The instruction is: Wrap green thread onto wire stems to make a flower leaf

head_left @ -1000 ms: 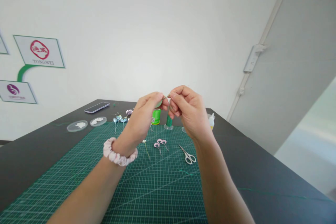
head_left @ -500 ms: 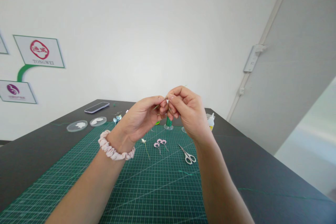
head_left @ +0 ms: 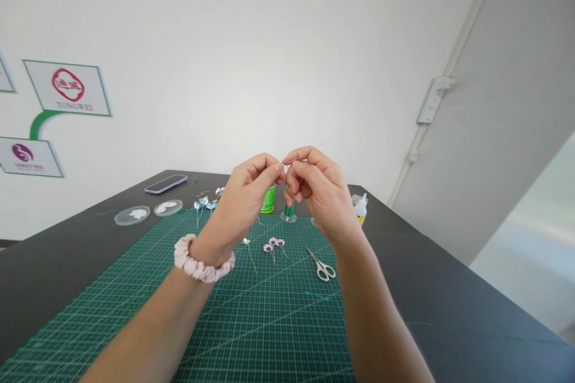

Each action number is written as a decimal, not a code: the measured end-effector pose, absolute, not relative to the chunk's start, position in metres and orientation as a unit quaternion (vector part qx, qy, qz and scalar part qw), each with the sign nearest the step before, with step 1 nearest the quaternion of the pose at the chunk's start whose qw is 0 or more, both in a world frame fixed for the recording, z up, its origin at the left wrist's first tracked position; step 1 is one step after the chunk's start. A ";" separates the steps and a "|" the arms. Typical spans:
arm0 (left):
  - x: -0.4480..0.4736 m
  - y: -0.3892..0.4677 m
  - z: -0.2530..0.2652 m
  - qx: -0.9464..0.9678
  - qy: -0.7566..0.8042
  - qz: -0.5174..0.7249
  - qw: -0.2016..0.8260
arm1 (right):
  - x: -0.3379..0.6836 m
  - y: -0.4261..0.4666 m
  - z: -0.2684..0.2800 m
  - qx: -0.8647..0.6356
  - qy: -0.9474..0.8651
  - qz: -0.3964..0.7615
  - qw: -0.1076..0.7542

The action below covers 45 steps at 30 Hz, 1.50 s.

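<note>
My left hand (head_left: 254, 191), with a pale scrunchie (head_left: 202, 258) on its wrist, pinches a thin wire (head_left: 295, 161) between thumb and forefinger. Close beside it, the fingertips of my right hand (head_left: 321, 188) are closed on the same wire, and a fine end seems to run up to the right. Both hands are raised above the far part of the green cutting mat (head_left: 269, 323). Small pink petal pieces on wire stems (head_left: 274, 244) and a white flower on a stem (head_left: 247, 242) lie below them. White-handled scissors (head_left: 321, 266) rest to the right.
Behind the hands stand a green can (head_left: 268, 200) and a spool of green thread (head_left: 288, 213). A glue bottle (head_left: 361, 208) is at the right. On the left are blue flowers (head_left: 204, 203), two shallow dishes (head_left: 132, 215) with white bits, and a phone (head_left: 166, 184).
My left hand has turned over and its fingers have curled in, uncovering the green can and blue flowers. The right hand has shifted only slightly, its forefinger straighter.
</note>
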<state>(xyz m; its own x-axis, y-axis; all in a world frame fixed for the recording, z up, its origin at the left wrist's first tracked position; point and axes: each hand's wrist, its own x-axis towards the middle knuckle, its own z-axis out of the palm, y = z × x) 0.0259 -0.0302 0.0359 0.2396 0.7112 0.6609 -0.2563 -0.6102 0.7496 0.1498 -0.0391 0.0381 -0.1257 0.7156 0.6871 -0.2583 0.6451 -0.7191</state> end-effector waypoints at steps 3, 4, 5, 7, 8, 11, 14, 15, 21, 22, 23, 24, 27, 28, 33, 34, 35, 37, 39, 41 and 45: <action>0.024 -0.030 0.035 0.694 0.206 0.611 0.322 | 0.150 -0.039 0.039 -0.180 -0.642 0.385 0.638; 0.024 -0.031 0.035 0.699 0.219 0.613 0.295 | 0.150 -0.039 0.039 -0.182 -0.641 0.385 0.639; 0.024 -0.032 0.035 0.704 0.233 0.614 0.271 | 0.150 -0.039 0.040 -0.185 -0.639 0.385 0.640; 0.023 -0.033 0.035 0.710 0.256 0.615 0.229 | 0.150 -0.039 0.040 -0.193 -0.638 0.383 0.640; 0.024 -0.034 0.035 0.712 0.261 0.618 0.208 | 0.150 -0.039 0.040 -0.196 -0.638 0.381 0.640; 0.025 -0.036 0.034 0.713 0.251 0.638 0.146 | 0.149 -0.039 0.041 -0.198 -0.641 0.376 0.639; 0.026 -0.036 0.033 0.712 0.221 0.659 0.097 | 0.149 -0.038 0.041 -0.202 -0.644 0.366 0.641; 0.026 -0.036 0.033 0.715 0.214 0.661 0.084 | 0.149 -0.038 0.041 -0.206 -0.644 0.363 0.641; 0.026 -0.034 0.030 0.736 0.215 0.641 0.039 | 0.150 -0.037 0.041 -0.208 -0.643 0.337 0.655; 0.026 -0.034 0.030 0.732 0.216 0.644 0.050 | 0.150 -0.037 0.041 -0.207 -0.644 0.332 0.658; 0.026 -0.034 0.030 0.725 0.218 0.650 0.071 | 0.150 -0.037 0.041 -0.206 -0.645 0.328 0.659; 0.027 -0.035 0.031 0.716 0.221 0.654 0.103 | 0.150 -0.037 0.040 -0.205 -0.646 0.325 0.660; 0.027 -0.035 0.034 0.682 0.207 0.650 0.264 | 0.150 -0.037 0.040 -0.203 -0.650 0.319 0.659; 0.027 -0.034 0.035 0.667 0.190 0.642 0.326 | 0.151 -0.037 0.040 -0.203 -0.651 0.317 0.659; 0.025 -0.029 0.038 0.585 0.118 0.574 0.561 | 0.151 -0.039 0.039 -0.191 -0.665 0.285 0.663; 0.024 -0.029 0.038 0.576 0.111 0.558 0.587 | 0.150 -0.039 0.039 -0.188 -0.669 0.279 0.662; 0.024 -0.029 0.038 0.572 0.105 0.543 0.606 | 0.150 -0.040 0.039 -0.187 -0.674 0.273 0.660; 0.023 -0.030 0.038 0.568 0.103 0.522 0.628 | 0.149 -0.040 0.040 -0.191 -0.683 0.265 0.653; 0.022 -0.030 0.039 0.557 0.108 0.522 0.637 | 0.148 -0.041 0.039 -0.195 -0.689 0.257 0.649; 0.022 -0.031 0.039 0.541 0.114 0.530 0.643 | 0.147 -0.041 0.039 -0.196 -0.695 0.250 0.645; 0.022 -0.030 0.040 0.531 0.118 0.525 0.654 | 0.148 -0.042 0.038 -0.202 -0.704 0.240 0.637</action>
<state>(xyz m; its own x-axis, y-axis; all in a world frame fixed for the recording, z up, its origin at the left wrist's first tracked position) 0.0223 -0.0303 0.0398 0.4205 0.8125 0.4037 -0.5622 -0.1159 0.8188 0.1480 -0.0417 0.0377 -0.1074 0.5899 0.8003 -0.0218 0.8034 -0.5951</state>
